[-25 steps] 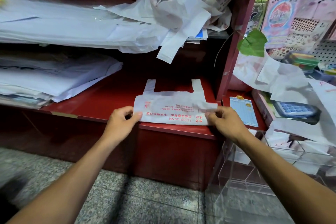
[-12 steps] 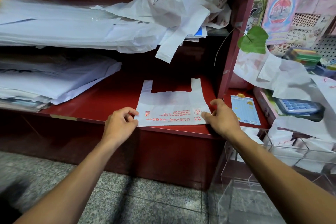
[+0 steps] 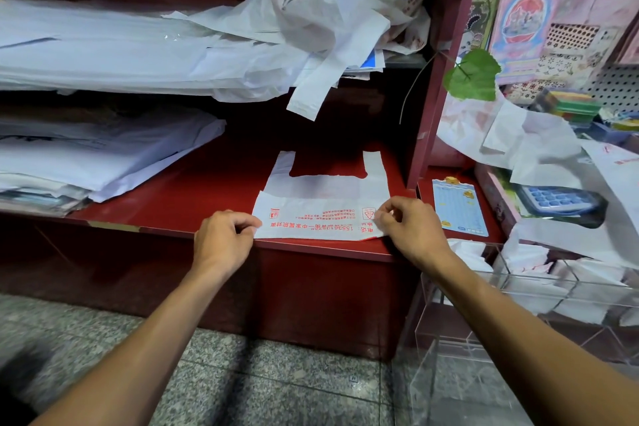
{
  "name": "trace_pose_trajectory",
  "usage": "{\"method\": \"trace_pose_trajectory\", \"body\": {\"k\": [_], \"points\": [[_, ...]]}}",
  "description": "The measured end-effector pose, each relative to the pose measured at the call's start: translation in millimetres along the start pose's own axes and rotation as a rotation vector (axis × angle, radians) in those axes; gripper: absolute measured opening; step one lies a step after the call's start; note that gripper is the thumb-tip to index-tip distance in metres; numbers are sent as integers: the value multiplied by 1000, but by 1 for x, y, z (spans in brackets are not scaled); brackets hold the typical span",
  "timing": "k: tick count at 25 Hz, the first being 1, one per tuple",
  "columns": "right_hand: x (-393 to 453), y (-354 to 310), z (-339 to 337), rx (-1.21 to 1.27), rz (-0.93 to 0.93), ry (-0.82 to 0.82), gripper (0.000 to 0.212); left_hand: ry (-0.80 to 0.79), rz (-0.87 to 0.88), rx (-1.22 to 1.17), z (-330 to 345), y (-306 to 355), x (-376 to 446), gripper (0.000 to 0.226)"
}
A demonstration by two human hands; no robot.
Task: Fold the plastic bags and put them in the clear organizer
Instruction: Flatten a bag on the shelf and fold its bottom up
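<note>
Bag (image 3: 321,207) first: 1 white plastic carrier lies flat on the red shelf (image 3: 193,194), its 2 handle loops pointing to 12 o'clock and its bottom hem at the shelf's front edge. Red print runs across the lower band, upside down from this view. The film is thin, matte and faintly creased, and a horizontal line across the middle suggests the lower part is doubled up over the body.

The left hand (image 3: 223,240) pinches the bag's left bottom corner between thumb and curled fingers; the right hand (image 3: 413,230) pinches the right bottom corner the same way, lifting that edge slightly.

Judging from this, the folding of this bag is at an early stage: about 1 fold is in, and more remain before it is small enough to store. At 4 o'clock from the bag stands the clear organizer (image 3: 518,290), a rigid transparent box with dividers; white pieces already sit in its compartments, probably folded bags, though I cannot tell for sure.

Much is left. At 12 o'clock, on the shelf above, a crumpled heap of white bags (image 3: 328,31) hangs over the edge, and at 3 o'clock more loose bags (image 3: 539,152) drape beside a blue calculator (image 3: 560,201).
</note>
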State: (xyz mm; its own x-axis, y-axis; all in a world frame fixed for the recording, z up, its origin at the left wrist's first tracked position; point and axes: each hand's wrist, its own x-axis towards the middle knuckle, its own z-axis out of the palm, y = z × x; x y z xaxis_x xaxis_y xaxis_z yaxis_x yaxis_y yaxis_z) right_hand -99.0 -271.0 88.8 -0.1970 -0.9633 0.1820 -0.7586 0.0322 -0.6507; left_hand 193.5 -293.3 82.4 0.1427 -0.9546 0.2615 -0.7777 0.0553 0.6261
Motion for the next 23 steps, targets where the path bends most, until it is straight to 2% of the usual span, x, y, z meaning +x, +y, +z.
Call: {"method": "trace_pose_trajectory", "body": {"k": [4,8,10,13,14,16,18,20,22,23], "points": [[-2,2,0,-77,-38,-68,21,24,-82,-110,-3,2,0,12],[-2,-1,3,-150,-13,-64,25,12,-106,-17,-4,6,0,13],[-2,-3,3,-186,-16,-49,26,-2,-33,91,-5,6,0,19],[-5,-5,3,-289,-37,-40,27,-128,254,390,-5,12,-1,44],[-7,-7,3,-350,-41,-15,26,-185,316,408,-3,15,-1,52],[-14,-19,5,-561,-155,118,28,-245,308,321,0,20,-1,54],[-24,-49,18,-639,-380,153,34,-215,271,244,3,23,-4,36],[-40,-83,47,-496,-514,-78,50,-169,242,201,5,24,-8,15],[-55,-105,77,-466,-466,-312,77,-172,216,175,5,26,-11,8],[-59,-105,86,-518,-435,-349,87,-188,210,180,4,27,-12,10]]}}
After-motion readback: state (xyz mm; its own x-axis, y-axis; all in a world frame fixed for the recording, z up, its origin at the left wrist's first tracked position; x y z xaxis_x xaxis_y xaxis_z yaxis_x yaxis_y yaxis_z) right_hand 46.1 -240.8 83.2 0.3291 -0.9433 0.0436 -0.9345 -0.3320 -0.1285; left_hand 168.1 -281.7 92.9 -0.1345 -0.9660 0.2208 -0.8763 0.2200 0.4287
